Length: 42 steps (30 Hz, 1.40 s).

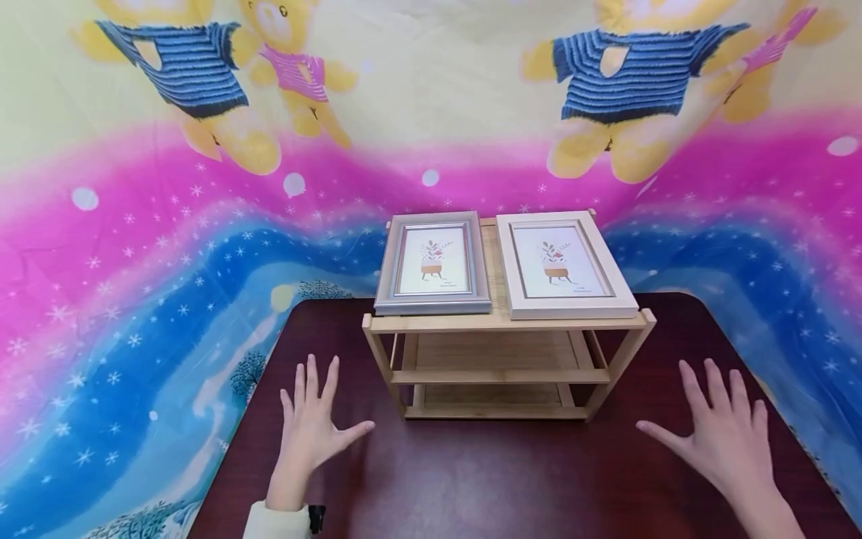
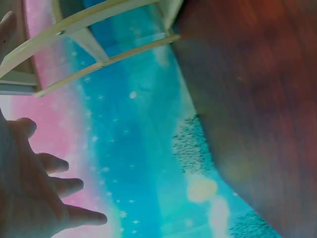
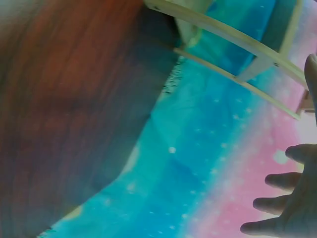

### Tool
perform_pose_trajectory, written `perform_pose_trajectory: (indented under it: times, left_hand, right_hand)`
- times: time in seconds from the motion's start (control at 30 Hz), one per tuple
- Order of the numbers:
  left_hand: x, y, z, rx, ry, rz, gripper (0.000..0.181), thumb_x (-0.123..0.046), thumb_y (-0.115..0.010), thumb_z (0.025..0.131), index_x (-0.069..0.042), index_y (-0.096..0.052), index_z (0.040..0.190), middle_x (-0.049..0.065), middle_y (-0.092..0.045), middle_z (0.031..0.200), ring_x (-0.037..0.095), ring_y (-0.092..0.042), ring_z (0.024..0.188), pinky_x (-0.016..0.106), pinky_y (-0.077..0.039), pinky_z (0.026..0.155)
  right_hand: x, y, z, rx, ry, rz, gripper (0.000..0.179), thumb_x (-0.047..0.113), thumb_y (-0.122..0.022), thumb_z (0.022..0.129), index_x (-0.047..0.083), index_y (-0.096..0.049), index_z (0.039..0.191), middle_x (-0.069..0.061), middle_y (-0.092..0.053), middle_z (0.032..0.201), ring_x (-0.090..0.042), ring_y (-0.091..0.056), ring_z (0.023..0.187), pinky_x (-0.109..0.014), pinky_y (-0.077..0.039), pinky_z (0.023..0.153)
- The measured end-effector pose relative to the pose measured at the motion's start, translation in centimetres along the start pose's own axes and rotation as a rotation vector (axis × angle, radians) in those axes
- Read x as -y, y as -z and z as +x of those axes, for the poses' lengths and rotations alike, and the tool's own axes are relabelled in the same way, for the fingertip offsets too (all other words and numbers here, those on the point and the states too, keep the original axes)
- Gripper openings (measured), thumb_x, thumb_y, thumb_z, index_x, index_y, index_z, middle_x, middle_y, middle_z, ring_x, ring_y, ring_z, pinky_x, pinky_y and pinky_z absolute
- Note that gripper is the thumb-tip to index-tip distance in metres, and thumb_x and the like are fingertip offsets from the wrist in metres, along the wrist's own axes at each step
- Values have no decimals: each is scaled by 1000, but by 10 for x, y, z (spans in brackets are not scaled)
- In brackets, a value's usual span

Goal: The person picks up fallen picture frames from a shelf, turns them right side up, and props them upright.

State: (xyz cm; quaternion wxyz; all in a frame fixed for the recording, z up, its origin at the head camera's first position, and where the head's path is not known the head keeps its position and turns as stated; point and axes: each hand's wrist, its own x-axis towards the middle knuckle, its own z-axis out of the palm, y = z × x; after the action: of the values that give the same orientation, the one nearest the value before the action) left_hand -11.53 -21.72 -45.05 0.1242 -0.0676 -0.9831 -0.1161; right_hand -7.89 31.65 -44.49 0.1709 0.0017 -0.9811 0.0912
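Observation:
Two picture frames lie side by side on the top of a small wooden rack [image 1: 501,376]. The left picture frame [image 1: 397,298] is silvery grey; the right picture frame [image 1: 566,308] is white and a little larger. Both show a potted plant print. My left hand [image 1: 308,430] is spread, apart from the rack on its left side. On the rack's right, my right hand [image 1: 723,438] is likewise spread, touching nothing. In the left wrist view the left hand [image 2: 34,193] shows splayed fingers; the right wrist view shows the right hand [image 3: 292,198] the same way.
The rack stands on a dark reddish-brown table [image 1: 485,479] with rounded far corners. It has two lower shelves behind front rails. A cloth backdrop [image 1: 431,90] with printed bears and snowflakes hangs behind and around the table.

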Motion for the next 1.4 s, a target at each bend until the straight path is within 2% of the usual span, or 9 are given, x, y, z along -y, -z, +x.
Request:
perform_pose_trajectory:
  times: [0.17,0.37,0.4,0.5,0.63,0.77,0.9,1.03,1.4]
  left_hand:
    - [-4,18,9,-28,-11,-122,111,-61,-70,63,-20,-11,148,19,-4,150,39,-4,135,67,-12,98]
    - [-11,47,26,-34,-52,-384,92,-39,-68,77,-16,-12,147,13,-10,151,37,-13,135,63,-20,98]
    - [-12,52,30,-39,-69,-439,88,-35,-66,80,-15,-13,147,12,-12,151,36,-15,134,62,-23,98]
    - [-16,66,43,-93,-144,-605,74,-22,-61,84,-9,-20,145,15,-22,148,35,-26,131,59,-29,97]
    - [-27,81,59,-110,-198,-801,61,-8,-52,88,-10,-26,144,14,-33,143,31,-37,126,51,-38,93]
    - [-37,92,75,-76,-197,-910,54,-5,-46,92,-8,-28,143,15,-39,139,28,-40,124,39,-39,96]
    - [-43,98,93,-45,-186,-948,51,-10,-45,94,-7,-29,142,15,-41,137,27,-41,124,42,-34,99]
    - [-48,101,109,5,-173,-959,51,-18,-43,96,-9,-27,143,13,-41,137,26,-40,124,44,-33,100]
    - [-60,104,155,111,-98,-950,53,-28,-44,96,-10,-28,143,15,-42,136,28,-43,121,45,-41,93]
  right_hand:
    - [8,23,12,-73,41,69,113,60,-71,60,5,-19,145,-30,-22,141,-44,-8,133,-64,-7,100]
    - [31,62,34,-115,37,292,94,41,-75,69,8,-28,143,-28,-35,136,-47,-30,123,-63,-21,96]
    - [37,67,38,-128,37,327,89,37,-75,70,9,-32,142,-27,-40,133,-41,-38,120,-61,-25,93]
    - [52,79,53,-174,81,429,75,26,-76,71,11,-43,137,-23,-53,121,-7,-51,107,-32,-36,94]
    - [74,89,72,-239,177,518,65,15,-77,70,9,-52,129,-18,-60,110,18,-41,86,-4,-31,74]
    - [99,95,90,-274,231,545,57,13,-78,68,5,-59,121,-16,-61,108,-3,-50,86,-17,-35,64]
    - [125,97,108,-214,266,585,55,18,-79,68,2,-60,117,-16,-61,109,-27,-52,94,-32,-39,71]
    - [148,93,126,-105,318,611,61,25,-79,69,2,-57,121,-15,-60,112,-31,-49,106,-46,-40,82]
    - [198,82,156,113,378,466,79,42,-78,66,-4,-51,125,-19,-56,119,-36,-41,114,-52,-32,94]
